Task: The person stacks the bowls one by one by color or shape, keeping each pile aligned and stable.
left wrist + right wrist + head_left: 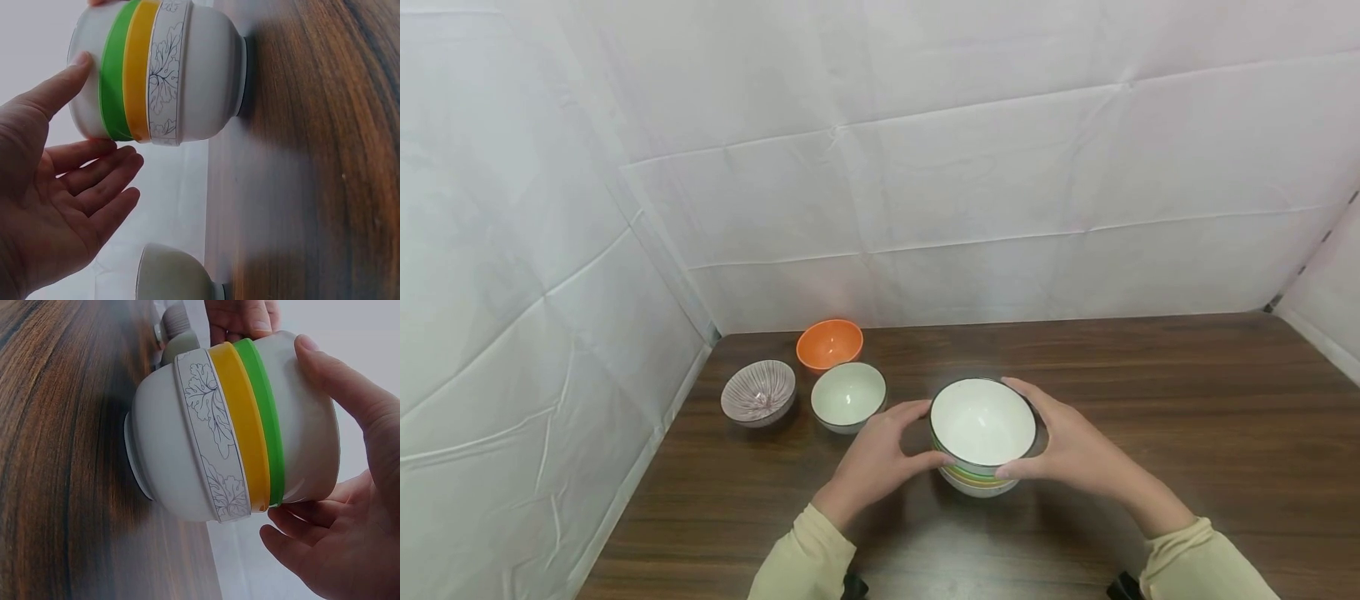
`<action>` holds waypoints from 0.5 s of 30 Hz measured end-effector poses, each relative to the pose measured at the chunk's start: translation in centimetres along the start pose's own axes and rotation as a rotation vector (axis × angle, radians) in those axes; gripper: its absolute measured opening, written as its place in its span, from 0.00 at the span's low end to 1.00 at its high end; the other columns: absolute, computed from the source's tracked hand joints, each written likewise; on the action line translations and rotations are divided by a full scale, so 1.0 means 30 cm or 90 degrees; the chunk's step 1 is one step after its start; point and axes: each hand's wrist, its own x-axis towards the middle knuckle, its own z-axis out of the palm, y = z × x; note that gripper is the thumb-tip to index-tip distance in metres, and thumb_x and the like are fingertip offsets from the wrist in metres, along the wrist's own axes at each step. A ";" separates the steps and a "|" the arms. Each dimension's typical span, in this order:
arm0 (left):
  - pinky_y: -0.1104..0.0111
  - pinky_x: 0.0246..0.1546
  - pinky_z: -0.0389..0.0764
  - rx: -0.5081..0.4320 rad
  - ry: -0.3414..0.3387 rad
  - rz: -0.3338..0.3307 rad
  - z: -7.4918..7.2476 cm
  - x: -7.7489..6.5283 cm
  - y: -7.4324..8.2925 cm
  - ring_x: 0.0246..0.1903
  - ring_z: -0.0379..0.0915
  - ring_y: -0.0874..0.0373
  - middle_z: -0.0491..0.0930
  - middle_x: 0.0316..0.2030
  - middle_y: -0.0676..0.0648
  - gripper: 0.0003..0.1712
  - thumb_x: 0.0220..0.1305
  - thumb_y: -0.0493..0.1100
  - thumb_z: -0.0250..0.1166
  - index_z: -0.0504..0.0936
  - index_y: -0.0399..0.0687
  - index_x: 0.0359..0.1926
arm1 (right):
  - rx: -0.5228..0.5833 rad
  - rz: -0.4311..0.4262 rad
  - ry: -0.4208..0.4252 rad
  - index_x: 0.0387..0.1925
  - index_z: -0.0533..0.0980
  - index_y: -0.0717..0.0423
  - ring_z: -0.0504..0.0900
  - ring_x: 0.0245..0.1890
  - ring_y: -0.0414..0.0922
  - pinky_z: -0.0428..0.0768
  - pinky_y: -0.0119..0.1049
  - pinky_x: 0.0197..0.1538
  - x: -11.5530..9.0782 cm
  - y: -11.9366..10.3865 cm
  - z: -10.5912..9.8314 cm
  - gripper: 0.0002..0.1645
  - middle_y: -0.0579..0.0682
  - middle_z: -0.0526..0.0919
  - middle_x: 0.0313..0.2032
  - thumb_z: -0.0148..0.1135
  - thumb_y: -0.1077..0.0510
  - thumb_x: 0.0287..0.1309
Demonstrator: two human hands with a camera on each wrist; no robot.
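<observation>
Dark wood table (1187, 433), white sheeting (940, 183) behind. I see left hand (882, 457) and right hand (1070, 442) pinching the top white bowl (982, 421), thumbs and fingers round its sides, stacked above green bowl (112, 81), yellow bowl (137, 75) and patterned bowl (209, 72). Uneven pressure could tilt it, likely toppling the lot.

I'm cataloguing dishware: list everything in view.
White bowl: 1, white, stack top
Green bowl: 1, green, second down
Yellow bowl: 1, yellow, third down
Leaf-patterned bowl: 1, white, stack bottom
Striped bowl: 1, greyish, left
Orange bowl: 1, orange, back-left
Celadon bowl: 1, pale-green, centre-left
Table: 1, brown, underneath
Sheet walls: 3, white, back/sides
Unclear objects: 2, black, by sleeves
Left hand: 1, bare, stack's left
Right hand: 1, bare, stack's right
Sleeves: 2, cream, forearms
</observation>
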 end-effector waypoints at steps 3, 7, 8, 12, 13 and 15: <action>0.53 0.60 0.74 0.001 -0.005 -0.006 -0.001 0.001 0.000 0.60 0.69 0.53 0.77 0.60 0.46 0.41 0.51 0.62 0.69 0.74 0.46 0.62 | 0.003 0.002 -0.002 0.69 0.57 0.60 0.76 0.53 0.55 0.77 0.61 0.51 -0.001 -0.002 -0.001 0.67 0.63 0.75 0.58 0.76 0.34 0.31; 0.53 0.60 0.75 -0.002 -0.010 -0.010 -0.004 0.002 0.001 0.60 0.69 0.53 0.77 0.60 0.46 0.41 0.51 0.62 0.69 0.74 0.46 0.62 | 0.006 0.003 -0.002 0.69 0.57 0.60 0.76 0.53 0.55 0.77 0.61 0.51 -0.001 -0.002 -0.001 0.67 0.62 0.75 0.58 0.76 0.34 0.32; 0.53 0.60 0.75 -0.003 -0.011 -0.011 -0.004 0.002 0.001 0.60 0.69 0.53 0.77 0.60 0.46 0.41 0.51 0.62 0.69 0.74 0.46 0.62 | 0.006 0.004 -0.003 0.69 0.57 0.60 0.76 0.53 0.55 0.77 0.61 0.51 -0.001 -0.001 0.000 0.67 0.62 0.75 0.58 0.76 0.34 0.32; 0.53 0.60 0.75 -0.007 -0.014 -0.013 -0.006 0.002 0.002 0.59 0.70 0.53 0.77 0.59 0.46 0.41 0.51 0.61 0.69 0.74 0.46 0.62 | 0.006 0.010 -0.004 0.69 0.56 0.61 0.75 0.53 0.55 0.76 0.62 0.51 -0.001 0.000 0.003 0.67 0.63 0.75 0.58 0.76 0.34 0.32; 0.53 0.60 0.75 -0.008 -0.015 -0.014 -0.007 0.001 0.003 0.59 0.70 0.53 0.77 0.60 0.46 0.41 0.51 0.61 0.69 0.74 0.46 0.62 | 0.006 0.010 -0.004 0.69 0.56 0.61 0.75 0.53 0.55 0.76 0.62 0.52 -0.001 0.000 0.004 0.67 0.63 0.75 0.58 0.76 0.34 0.32; 0.53 0.60 0.75 -0.008 -0.017 -0.016 -0.008 0.001 0.004 0.59 0.70 0.53 0.77 0.60 0.46 0.41 0.51 0.61 0.70 0.74 0.46 0.62 | 0.007 0.010 -0.003 0.69 0.56 0.61 0.75 0.53 0.55 0.76 0.62 0.52 -0.001 0.001 0.005 0.67 0.63 0.75 0.58 0.76 0.35 0.32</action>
